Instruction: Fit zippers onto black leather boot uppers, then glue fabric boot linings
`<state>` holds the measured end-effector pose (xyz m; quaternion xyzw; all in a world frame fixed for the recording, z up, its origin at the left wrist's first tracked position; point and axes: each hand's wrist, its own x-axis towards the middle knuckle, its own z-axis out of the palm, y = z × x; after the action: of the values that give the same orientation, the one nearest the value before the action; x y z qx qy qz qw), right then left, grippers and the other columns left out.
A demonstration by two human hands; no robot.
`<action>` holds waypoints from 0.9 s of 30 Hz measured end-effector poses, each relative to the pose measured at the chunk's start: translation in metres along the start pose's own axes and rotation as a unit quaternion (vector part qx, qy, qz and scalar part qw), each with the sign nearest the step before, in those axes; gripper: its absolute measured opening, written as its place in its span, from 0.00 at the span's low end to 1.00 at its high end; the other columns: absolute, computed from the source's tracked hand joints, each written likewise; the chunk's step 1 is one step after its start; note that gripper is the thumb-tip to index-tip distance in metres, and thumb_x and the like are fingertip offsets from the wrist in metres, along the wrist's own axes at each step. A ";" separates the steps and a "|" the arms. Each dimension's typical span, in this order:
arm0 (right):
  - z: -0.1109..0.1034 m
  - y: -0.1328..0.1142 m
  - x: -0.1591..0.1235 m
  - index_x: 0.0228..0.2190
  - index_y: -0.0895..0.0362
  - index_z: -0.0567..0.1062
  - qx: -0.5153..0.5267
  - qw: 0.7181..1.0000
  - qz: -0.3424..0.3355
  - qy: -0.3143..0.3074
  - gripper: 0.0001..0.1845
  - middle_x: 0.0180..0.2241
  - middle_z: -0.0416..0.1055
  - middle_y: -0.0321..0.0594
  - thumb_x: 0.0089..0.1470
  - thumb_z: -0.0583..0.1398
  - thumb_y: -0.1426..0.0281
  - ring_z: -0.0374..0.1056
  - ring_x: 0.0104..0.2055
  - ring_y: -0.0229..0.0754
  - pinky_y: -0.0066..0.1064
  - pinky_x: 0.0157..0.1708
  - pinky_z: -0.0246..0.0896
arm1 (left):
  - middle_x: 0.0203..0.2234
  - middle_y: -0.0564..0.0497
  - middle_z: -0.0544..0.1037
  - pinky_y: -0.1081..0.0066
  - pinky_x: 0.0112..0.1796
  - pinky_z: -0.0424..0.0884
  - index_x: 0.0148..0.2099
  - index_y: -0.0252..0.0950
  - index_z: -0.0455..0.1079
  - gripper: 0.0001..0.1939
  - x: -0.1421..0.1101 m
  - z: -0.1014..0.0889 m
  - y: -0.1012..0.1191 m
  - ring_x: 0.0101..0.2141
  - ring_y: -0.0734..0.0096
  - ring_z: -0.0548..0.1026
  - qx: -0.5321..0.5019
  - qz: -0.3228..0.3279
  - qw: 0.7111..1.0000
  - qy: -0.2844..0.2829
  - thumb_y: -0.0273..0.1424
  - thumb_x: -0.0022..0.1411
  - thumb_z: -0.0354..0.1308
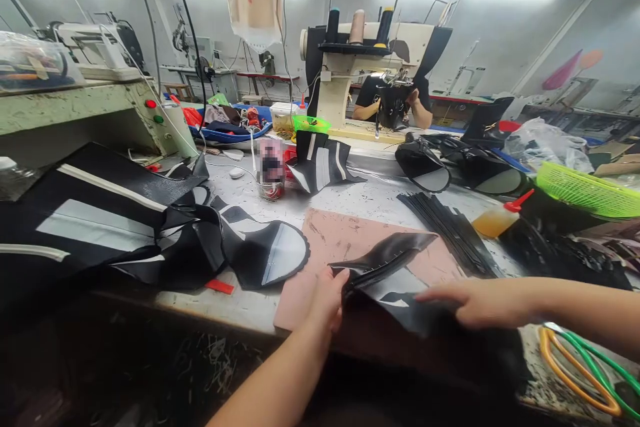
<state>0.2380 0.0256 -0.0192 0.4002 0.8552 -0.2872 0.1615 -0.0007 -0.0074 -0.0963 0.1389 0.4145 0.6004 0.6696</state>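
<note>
**Black leather-like boot upper (385, 257) clamped in your left hand, lower centre of the frame**

Your left forearm rises from the bottom edge, and your left hand (330, 297) has thumb and fingers clamped on the upper's near left end. Your right forearm comes in almost level from the right edge; your right hand (480, 300) points its index finger leftward across the piece, apart from the digit bent below it. You cannot tell whether those lower fingers grip anything.

The upper lies slantwise over a flat, scuffed pink board (300, 293). Its dark face is smooth and softly glossy, folded into a long curve, with a row of small pale marks along one edge and greyish lining showing beneath.

Left of centre, a rounded black piece (250, 253) has a scalloped rim and a pale grey panel. Right of centre lie thin black strips (445, 233), bundled lengthwise.
</note>
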 end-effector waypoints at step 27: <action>0.022 -0.080 0.019 0.33 0.56 0.72 -0.120 0.978 -0.160 0.055 0.12 0.33 0.72 0.41 0.47 0.53 0.78 0.68 0.32 0.42 0.30 0.30 0.58 | 0.29 0.48 0.77 0.69 0.37 0.67 0.35 0.32 0.70 0.17 -0.016 0.008 -0.008 0.34 0.66 0.74 0.105 -0.027 0.994 -0.017 0.35 0.42 0.66</action>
<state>0.1650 -0.0173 -0.0173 0.2507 0.9440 -0.1824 0.1130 0.0121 -0.0215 -0.0906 0.2069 0.4673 0.5327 0.6746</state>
